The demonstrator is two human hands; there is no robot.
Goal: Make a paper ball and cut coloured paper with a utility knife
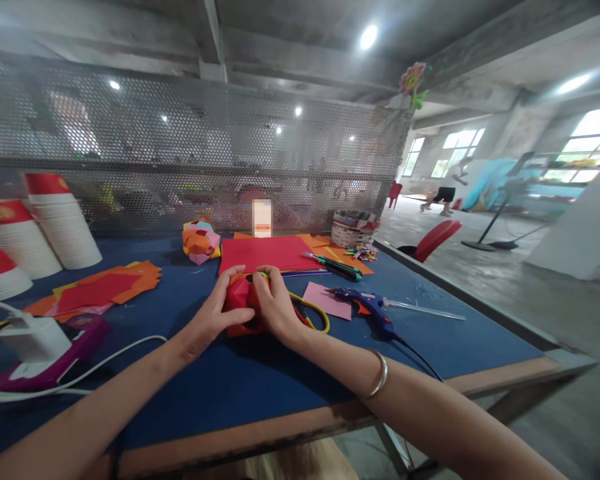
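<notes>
Left hand (219,305) and right hand (279,308), fingers partly curled, grip a red-orange paper piece (239,295) between them, just below frame centre. Yellow handle (325,325) beside right hand; glue gun (379,312) right of centre. Multicoloured ball (201,242) left of centre; cups (63,230) far left.
</notes>
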